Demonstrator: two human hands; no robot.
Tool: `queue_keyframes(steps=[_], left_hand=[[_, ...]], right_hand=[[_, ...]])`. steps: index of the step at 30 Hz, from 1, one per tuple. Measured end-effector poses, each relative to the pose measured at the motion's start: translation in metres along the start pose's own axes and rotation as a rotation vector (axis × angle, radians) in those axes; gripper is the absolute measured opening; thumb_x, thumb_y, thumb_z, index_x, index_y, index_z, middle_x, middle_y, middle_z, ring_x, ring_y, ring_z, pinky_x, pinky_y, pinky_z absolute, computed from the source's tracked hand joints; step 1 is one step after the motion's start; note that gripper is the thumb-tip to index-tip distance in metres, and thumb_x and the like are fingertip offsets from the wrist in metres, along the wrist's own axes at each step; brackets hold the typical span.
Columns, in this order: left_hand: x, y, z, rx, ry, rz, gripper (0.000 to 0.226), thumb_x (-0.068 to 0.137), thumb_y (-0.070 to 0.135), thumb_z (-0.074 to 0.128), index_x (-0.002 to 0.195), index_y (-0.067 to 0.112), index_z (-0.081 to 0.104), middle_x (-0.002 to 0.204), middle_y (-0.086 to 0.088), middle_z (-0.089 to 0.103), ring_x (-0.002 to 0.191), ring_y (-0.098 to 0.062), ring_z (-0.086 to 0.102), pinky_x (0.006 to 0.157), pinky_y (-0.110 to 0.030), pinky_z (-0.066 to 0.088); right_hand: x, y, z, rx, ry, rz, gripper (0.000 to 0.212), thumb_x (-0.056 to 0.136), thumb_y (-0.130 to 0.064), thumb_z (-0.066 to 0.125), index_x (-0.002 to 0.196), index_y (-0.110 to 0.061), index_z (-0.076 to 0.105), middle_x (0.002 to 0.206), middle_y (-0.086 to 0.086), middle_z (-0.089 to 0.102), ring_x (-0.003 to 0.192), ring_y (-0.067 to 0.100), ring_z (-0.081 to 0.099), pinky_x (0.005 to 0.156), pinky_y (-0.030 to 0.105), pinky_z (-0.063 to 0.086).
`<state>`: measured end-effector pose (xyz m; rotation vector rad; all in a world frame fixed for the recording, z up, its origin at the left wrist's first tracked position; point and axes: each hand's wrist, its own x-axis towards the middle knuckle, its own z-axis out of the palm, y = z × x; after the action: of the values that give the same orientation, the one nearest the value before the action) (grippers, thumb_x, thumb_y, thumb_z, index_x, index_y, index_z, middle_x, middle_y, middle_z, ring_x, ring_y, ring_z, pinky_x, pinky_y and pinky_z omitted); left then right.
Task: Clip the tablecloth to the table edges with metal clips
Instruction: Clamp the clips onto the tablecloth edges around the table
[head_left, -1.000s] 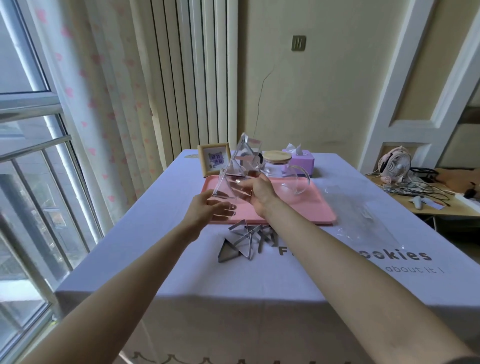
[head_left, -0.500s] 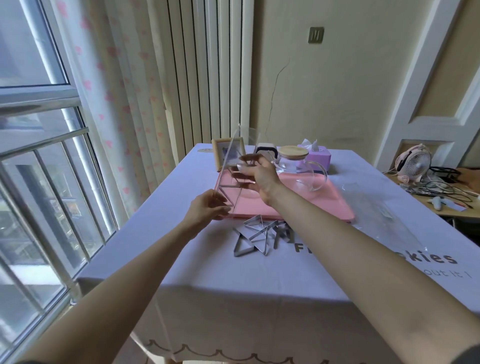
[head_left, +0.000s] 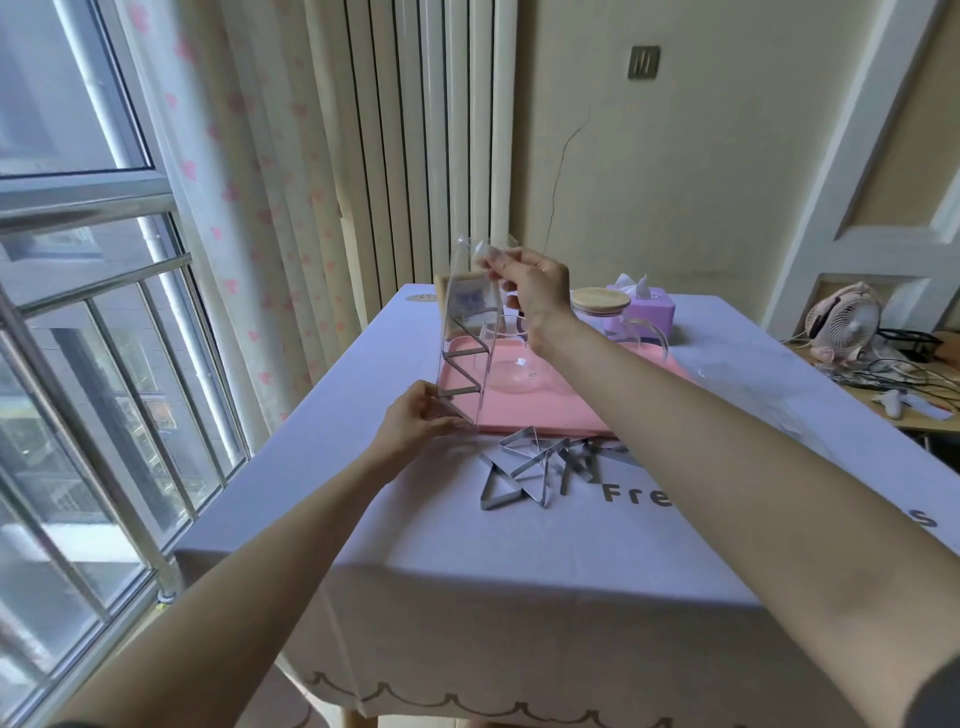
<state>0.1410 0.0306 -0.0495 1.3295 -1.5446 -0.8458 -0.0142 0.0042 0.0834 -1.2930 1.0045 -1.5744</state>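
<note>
Both arms are bare and stretch forward, the left one from the lower left and the right one from the lower right. The left hand (head_left: 415, 423) is the lower one, and its fingers (head_left: 451, 427) pinch the bottom corner of a clear plastic bag (head_left: 464, 332). The right hand (head_left: 532, 291) is higher, with the wrist bent. Its thumb and fingers (head_left: 493, 258) pinch the top edge of the same bag.

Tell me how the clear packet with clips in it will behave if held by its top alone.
Probably floppy: the clear packet is thin film, crumpled where the right hand pinches its top. Likely bottom-heavy: the clips inside sit low, near the left hand.
</note>
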Motion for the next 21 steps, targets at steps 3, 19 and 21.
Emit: queue_keyframes(steps=[3,19,21], left_hand=[[-0.001,0.0,0.002,-0.047,-0.016,-0.032,0.041,0.066,0.018,0.08,0.093,0.002,0.054,0.089,-0.019,0.068,0.083,-0.036,0.063,0.081,-0.043,0.052],[0.0,0.009,0.011,-0.225,-0.022,0.017,0.019,0.079,-0.006,0.067,0.088,0.006,0.055,0.078,-0.006,0.063,0.063,-0.006,0.065,0.06,-0.012,0.05],[0.001,0.01,0.011,-0.244,-0.025,0.012,0.017,0.079,-0.007,0.066,0.087,0.005,0.056,0.077,-0.007,0.062,0.064,-0.012,0.065,0.06,-0.015,0.052]], right_hand=[[0.003,-0.005,0.001,0.031,-0.034,0.003,0.015,0.087,-0.021,0.067,0.074,-0.012,0.066,0.067,0.002,0.061,0.055,0.008,0.049,0.047,0.015,0.036],[0.004,-0.008,-0.009,0.006,-0.059,-0.072,0.013,0.088,-0.017,0.065,0.078,-0.009,0.063,0.067,0.007,0.061,0.039,0.002,0.039,0.039,0.013,0.03],[0.002,-0.014,-0.01,-0.026,-0.097,-0.046,0.013,0.088,-0.021,0.065,0.083,-0.009,0.061,0.068,0.006,0.062,0.036,0.0,0.04,0.037,0.012,0.029]])
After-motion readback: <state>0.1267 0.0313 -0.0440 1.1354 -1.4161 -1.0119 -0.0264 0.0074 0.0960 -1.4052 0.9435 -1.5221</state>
